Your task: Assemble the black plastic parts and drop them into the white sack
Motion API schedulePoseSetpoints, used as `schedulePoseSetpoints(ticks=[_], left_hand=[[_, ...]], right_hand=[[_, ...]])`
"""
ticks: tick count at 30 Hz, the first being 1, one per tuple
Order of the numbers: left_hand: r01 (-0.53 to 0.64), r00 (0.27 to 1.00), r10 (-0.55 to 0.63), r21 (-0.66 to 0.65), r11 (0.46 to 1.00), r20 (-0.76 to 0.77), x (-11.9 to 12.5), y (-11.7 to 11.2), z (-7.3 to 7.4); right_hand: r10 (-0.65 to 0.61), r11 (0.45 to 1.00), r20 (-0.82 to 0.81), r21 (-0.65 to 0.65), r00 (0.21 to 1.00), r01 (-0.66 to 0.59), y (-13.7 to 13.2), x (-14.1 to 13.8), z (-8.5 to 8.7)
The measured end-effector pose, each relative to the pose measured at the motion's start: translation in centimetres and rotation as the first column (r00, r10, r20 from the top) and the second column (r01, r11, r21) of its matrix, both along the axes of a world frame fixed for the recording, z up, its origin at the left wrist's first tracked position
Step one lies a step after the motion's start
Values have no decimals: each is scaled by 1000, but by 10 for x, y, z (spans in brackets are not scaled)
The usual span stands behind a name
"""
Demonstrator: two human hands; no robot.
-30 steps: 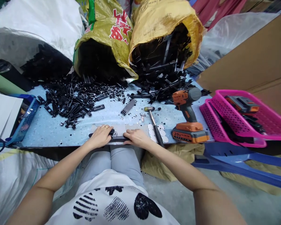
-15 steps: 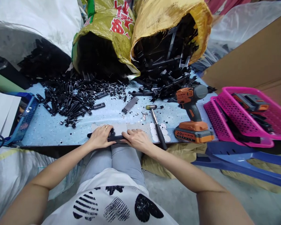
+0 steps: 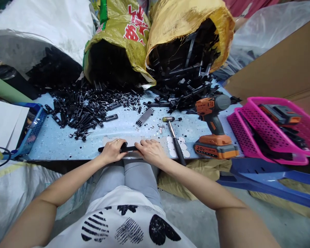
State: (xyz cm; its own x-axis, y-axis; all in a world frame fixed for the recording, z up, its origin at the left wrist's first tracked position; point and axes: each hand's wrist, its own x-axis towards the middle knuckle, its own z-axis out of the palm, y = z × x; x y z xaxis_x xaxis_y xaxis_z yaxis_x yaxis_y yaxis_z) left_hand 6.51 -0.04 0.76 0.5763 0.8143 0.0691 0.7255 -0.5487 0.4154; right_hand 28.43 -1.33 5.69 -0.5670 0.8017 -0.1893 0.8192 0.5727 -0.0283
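Observation:
A long black plastic strip point(image 3: 129, 148) lies along the near edge of the pale blue table point(image 3: 54, 143). My left hand point(image 3: 113, 151), with a ring on one finger, is closed over the strip's left part. My right hand point(image 3: 151, 151) presses down on its right part with the fingers curled over it. Both hands rest side by side on a pale pad under the strip. Most of the strip is hidden beneath my fingers.
A small hammer point(image 3: 173, 137) and white round discs point(image 3: 181, 140) lie right of my hands. An orange cordless drill point(image 3: 212, 127) stands further right, beside pink baskets point(image 3: 250, 132). Loose black parts point(image 3: 80, 110) spill from open sacks point(image 3: 188, 51) at the back. A blue basket point(image 3: 31, 132) sits left.
My hands have stayed on the black strip, with only slight shifts of the fingers. The view has shifted a little.

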Motion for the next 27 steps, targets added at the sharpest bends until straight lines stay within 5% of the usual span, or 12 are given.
schedulePoseSetpoints(ticks=[3,6,9,12,14,16,20,23,27], left_hand=[[78,994,-83,-70,994,-72,3,7,3],[116,988,-120,-50,992,-96,15,46,8],[-69,992,75,57,996,-106,33,114,9],[-205,957,227,134,970,-180,49,176,4],[-206,952,231,139,969,-201,56,200,-2],[-198,958,221,135,971,-183,60,210,-7],[-231,963,249,153,961,-106,57,197,-3],[-338,926,304,136,931,223,35,156,8],[-508,684,388,22,861,618,-17,62,10]], right_hand=[[19,994,-15,-110,1000,-21,10,10,-6],[44,991,-94,-119,995,-55,46,24,-11],[39,992,-106,125,994,-26,93,29,-17],[119,984,-9,131,993,-117,127,31,-21],[124,988,15,88,992,-125,136,40,-16],[-27,985,-22,170,999,30,140,54,-8],[-397,828,-187,350,899,439,154,72,-1],[-363,901,-114,208,925,380,171,60,-20],[-292,952,-36,91,956,294,181,39,-47]])
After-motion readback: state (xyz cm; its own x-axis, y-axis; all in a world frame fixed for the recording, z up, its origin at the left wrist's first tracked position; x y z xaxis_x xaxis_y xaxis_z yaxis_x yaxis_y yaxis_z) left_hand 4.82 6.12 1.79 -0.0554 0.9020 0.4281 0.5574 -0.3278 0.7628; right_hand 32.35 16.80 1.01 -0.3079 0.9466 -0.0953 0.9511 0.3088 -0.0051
